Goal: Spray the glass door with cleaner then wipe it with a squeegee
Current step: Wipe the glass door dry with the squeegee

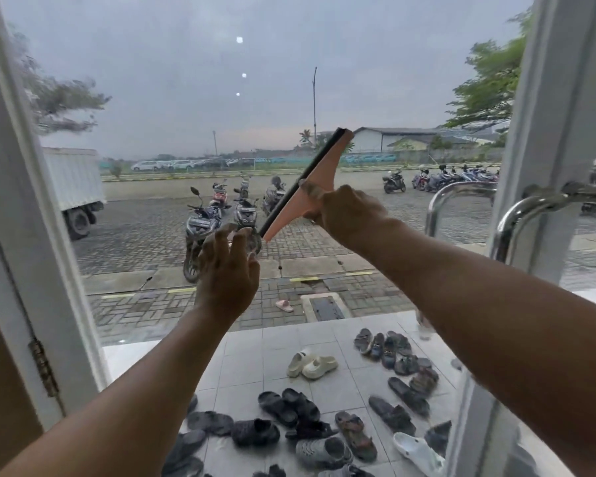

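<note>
R hand [350, 211] grips squeegee [315, 180] handle; blade diag, low-left to up-right at glass door [186, 80]. L hand [228, 270] spread wide, holds nothing, just below blade's low end.

Dim, flat overcast daylight from outside.
3 glare spots [244, 75] on glass [172, 98]; frame [21, 187] bows at edges (wide-angle); trees [489, 80] & sandals [324, 452] blurred.

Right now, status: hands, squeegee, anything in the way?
Right hand grips squeegee by its handle, blade tilted, facing glass door. Left hand open, fingers spread by blade's lower end. Chrome door handle off right, clear of blade.
</note>
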